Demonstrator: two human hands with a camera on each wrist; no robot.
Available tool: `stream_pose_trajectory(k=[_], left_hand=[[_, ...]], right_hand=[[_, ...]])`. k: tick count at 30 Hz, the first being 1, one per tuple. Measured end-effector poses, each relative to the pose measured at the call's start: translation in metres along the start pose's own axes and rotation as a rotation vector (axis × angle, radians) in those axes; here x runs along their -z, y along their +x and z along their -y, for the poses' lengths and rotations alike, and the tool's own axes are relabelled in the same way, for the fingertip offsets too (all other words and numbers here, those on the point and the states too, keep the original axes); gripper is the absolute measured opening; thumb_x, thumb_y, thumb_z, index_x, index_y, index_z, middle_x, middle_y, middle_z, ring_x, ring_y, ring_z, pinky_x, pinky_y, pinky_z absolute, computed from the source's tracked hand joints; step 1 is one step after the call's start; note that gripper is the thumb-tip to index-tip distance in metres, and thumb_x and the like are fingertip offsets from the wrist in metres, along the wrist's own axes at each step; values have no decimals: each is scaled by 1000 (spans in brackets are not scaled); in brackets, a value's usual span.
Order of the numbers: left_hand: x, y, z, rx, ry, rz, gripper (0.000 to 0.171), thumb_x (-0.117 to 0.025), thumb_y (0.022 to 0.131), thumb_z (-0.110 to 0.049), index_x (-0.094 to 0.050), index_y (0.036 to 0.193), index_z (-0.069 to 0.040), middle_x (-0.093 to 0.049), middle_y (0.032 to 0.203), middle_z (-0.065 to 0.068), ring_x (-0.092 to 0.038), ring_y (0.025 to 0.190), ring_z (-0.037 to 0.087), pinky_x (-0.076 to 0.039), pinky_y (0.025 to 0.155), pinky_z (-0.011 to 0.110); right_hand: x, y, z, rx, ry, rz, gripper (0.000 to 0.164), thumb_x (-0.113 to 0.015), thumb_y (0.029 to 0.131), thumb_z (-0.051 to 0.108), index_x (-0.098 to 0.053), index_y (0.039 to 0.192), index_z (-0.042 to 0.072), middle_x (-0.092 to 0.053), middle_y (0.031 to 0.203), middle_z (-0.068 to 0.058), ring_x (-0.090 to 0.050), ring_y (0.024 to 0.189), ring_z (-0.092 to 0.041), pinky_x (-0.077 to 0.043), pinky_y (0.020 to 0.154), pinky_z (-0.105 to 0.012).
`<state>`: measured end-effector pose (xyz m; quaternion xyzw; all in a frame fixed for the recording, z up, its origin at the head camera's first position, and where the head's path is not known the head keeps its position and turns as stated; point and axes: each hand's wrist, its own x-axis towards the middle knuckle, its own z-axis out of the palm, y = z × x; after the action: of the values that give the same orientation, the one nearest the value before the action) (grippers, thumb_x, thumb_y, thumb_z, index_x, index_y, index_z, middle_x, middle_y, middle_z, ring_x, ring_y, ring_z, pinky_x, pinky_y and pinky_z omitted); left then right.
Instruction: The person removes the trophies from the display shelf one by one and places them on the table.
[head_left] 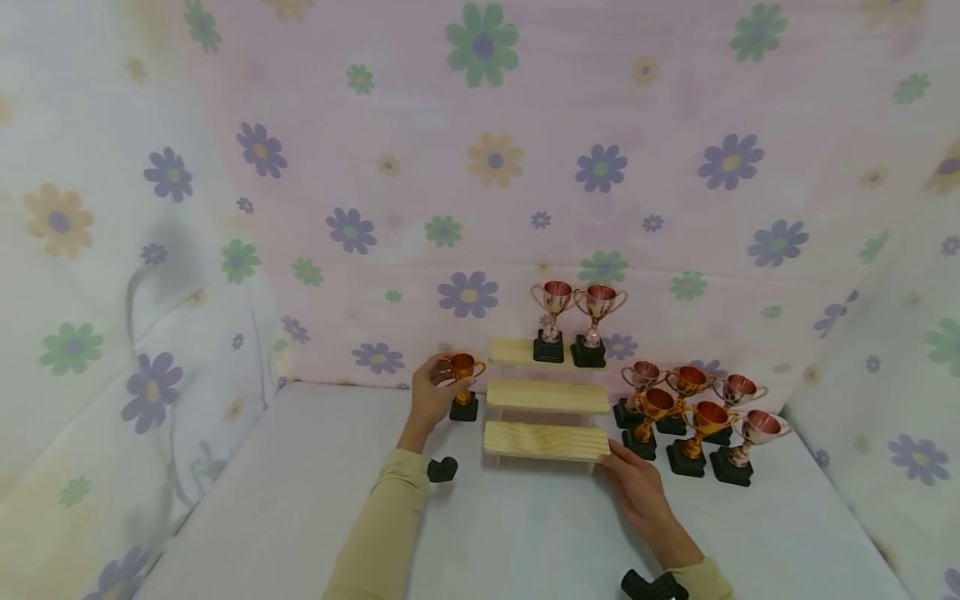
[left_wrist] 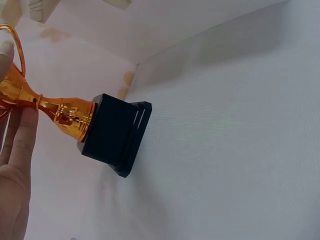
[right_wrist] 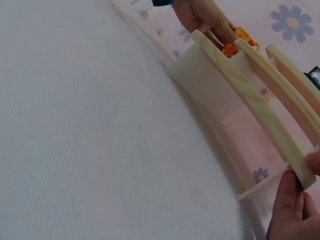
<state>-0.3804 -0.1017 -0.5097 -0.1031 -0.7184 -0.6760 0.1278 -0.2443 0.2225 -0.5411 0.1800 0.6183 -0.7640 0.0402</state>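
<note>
My left hand (head_left: 433,392) holds a small gold trophy cup (head_left: 462,367) by its bowl, thumb on the near side and fingers behind. In the left wrist view the trophy's black square base (left_wrist: 112,132) hangs over the white surface. Just right of it stands a three-step display stand with wooden boards (head_left: 547,396) and clear supports. My right hand (head_left: 633,483) pinches the right end of the lowest board (right_wrist: 265,120), thumb above and fingers below. Two rose-gold trophies (head_left: 551,317) stand upright side by side on the top step, towards its right end.
Right of the stand, several gold and rose-gold trophies (head_left: 693,442) stand close together on the white tabletop (head_left: 525,533). A flower-print cloth (head_left: 390,125) hangs behind and along both sides. Black wrist-camera mounts (head_left: 442,469) sit at both wrists.
</note>
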Motion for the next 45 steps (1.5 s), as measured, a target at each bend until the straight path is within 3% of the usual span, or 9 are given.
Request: stream_pose_trajectory(k=[8, 17, 22, 25, 29, 31, 35, 39, 45], left_hand=[[-5, -4, 3, -12, -26, -26, 46, -82, 83, 2, -62, 124, 0, -66, 115, 22, -65, 101, 32, -60, 82, 23], [-13, -5, 7, -19, -13, -70, 45, -82, 84, 0, -61, 124, -2, -65, 116, 21, -65, 102, 30, -61, 86, 28], [-12, -11, 15, 40, 3, -115, 41, -80, 83, 5, -62, 119, 3, -66, 114, 26, -64, 106, 38, -61, 92, 36], [-7, -16, 16, 110, 55, -114, 55, -83, 80, 5, -59, 129, 3, -64, 118, 27, -61, 114, 42, -55, 103, 47], [-4, -23, -5, 248, 221, -29, 84, -88, 77, -5, -43, 147, 2, -56, 135, 29, -50, 129, 46, -44, 111, 58], [-5, -28, -21, 283, 296, -13, 91, -87, 76, -8, -37, 151, 3, -51, 140, 31, -46, 132, 48, -43, 111, 61], [-11, -33, -52, 205, 356, -80, 90, -84, 76, -10, -35, 150, 5, -46, 141, 34, -44, 131, 51, -45, 108, 63], [-21, -32, -81, 107, 280, -97, 80, -79, 82, -9, -38, 150, 4, -48, 140, 32, -48, 127, 48, -48, 104, 61], [-41, -22, -114, 74, 29, 22, 69, -76, 88, -8, -44, 149, 0, -53, 141, 28, -51, 127, 45, -47, 109, 54]], right_hand=[[0, -1, -4, 14, 5, -17, 64, -64, 100, 13, -36, 155, -2, -35, 160, -22, -54, 129, -18, -44, 111, -32], [-1, 0, -1, 31, 6, -29, 62, -62, 100, 10, -36, 155, -2, -37, 159, -22, -47, 138, -27, -43, 112, -33], [-1, 1, -4, 36, 14, -40, 61, -63, 99, 9, -37, 154, -3, -37, 158, -24, -50, 135, -26, -43, 111, -34], [-3, 1, -5, 32, 20, -34, 61, -62, 100, 9, -37, 154, -2, -37, 159, -24, -49, 136, -28, -43, 112, -36], [-2, 1, -4, 33, 26, -32, 61, -62, 100, 9, -36, 155, -2, -36, 159, -24, -50, 136, -28, -43, 112, -36], [-1, 0, -3, 37, 20, -34, 61, -63, 100, 9, -37, 154, -2, -37, 158, -25, -51, 133, -26, -44, 110, -35], [-1, -1, -2, 47, 19, -27, 61, -63, 100, 9, -38, 154, -4, -37, 158, -26, -51, 135, -29, -44, 110, -36], [0, -1, -2, 50, 25, -28, 59, -62, 100, 8, -38, 153, -4, -37, 158, -26, -51, 135, -29, -45, 110, -36], [-2, -1, -2, 50, 24, -37, 58, -61, 101, 8, -39, 153, -3, -38, 157, -27, -50, 137, -31, -45, 109, -36]])
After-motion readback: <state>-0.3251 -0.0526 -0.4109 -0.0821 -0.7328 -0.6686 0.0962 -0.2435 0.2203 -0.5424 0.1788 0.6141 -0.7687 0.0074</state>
